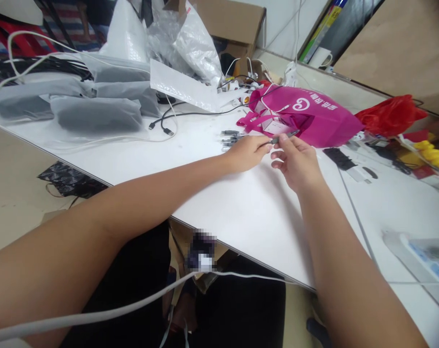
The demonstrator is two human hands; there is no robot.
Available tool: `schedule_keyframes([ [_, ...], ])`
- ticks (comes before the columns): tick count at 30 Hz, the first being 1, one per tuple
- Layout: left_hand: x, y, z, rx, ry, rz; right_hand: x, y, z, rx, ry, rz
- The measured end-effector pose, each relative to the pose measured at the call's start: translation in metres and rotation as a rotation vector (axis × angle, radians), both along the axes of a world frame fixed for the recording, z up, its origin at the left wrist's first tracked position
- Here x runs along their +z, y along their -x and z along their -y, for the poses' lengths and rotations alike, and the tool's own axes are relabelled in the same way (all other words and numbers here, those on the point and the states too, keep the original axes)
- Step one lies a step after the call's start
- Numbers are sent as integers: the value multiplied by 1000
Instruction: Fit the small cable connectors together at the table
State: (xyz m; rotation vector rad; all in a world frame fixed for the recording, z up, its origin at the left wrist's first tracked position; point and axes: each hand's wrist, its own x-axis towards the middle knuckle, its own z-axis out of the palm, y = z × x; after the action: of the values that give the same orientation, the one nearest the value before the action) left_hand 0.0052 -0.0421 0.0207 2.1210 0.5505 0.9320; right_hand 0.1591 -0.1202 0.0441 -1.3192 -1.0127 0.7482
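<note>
A slim dark grey pen (275, 140) is held level above the white table (219, 193), between my two hands. My left hand (245, 153) is closed round its left end, with the fingers partly hidden behind the palm. The thumb and forefinger of my right hand (298, 162) pinch the pen from the right, and its other fingers are curled loosely. Just behind my left hand lie several similar grey and clear pens (229, 137) in a small group on the table.
Behind my hands sits a pink bag (314, 116), with a red plastic bag (393, 116) to its right. Grey wrapped packages (96, 114) and a black cable (165, 126) lie on the left. A white cord (139, 302) crosses in front of my lap.
</note>
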Motion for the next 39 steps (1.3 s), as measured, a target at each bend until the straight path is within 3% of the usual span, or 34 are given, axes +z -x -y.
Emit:
schedule_keyframes([
  [7,-3,-3,0,-42,14,35,-10,0,-8,-110,-52,56],
  [13,-6,-5,-4,-68,32,48,-3,3,-2,-7,14,-19],
  [18,-8,-6,-3,-66,6,15,-9,6,-6,-163,-18,26],
  [24,-4,-3,-1,-15,-24,-7,-7,-1,-6,-48,-10,19],
  [39,-10,-4,-1,43,-146,-83,-19,7,-12,-258,-93,79],
])
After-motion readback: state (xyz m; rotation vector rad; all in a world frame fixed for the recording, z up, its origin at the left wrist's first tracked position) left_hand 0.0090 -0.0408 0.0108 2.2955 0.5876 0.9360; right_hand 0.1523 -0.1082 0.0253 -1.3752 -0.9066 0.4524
